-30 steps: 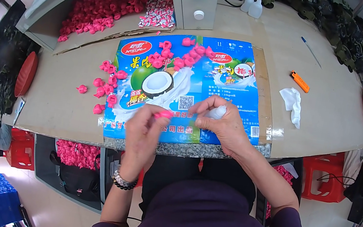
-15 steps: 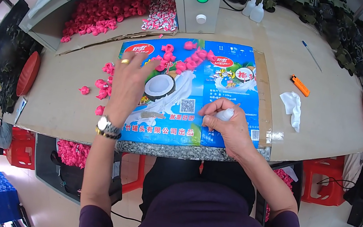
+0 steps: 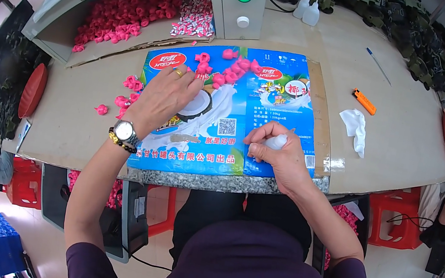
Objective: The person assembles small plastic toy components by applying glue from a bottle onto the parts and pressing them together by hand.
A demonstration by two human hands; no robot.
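Observation:
On a blue printed cardboard sheet point(image 3: 221, 165), my left hand point(image 3: 165, 99), with a ring and wristwatch, bends its fingers down beside the pink pieces. Its fingertips are turned away, so whatever they hold is hidden. Small hollow pink plastic pieces point(image 3: 237, 70) lie in a loose row just beyond those fingers. Several more pink pieces point(image 3: 123, 101) lie left of the hand, at the sheet's left edge. My right hand point(image 3: 284, 159) is closed around a small white squeeze bottle point(image 3: 276, 141) over the sheet's right part; the fingers cover much of the bottle.
A grey machine housing point(image 3: 237, 19) with buttons stands at the back, pink pieces point(image 3: 133, 4) heaped in its opening. Two white bottles point(image 3: 311, 15), a pen point(image 3: 378, 66), an orange lighter point(image 3: 364, 101) and a white tissue point(image 3: 354, 129) lie rightward. A red tray point(image 3: 34, 91) sits at left.
My left hand has turned at the wrist, its forearm swinging left, and its spread fingers have drawn together and curled. My right hand keeps the bottle in nearly the same place.

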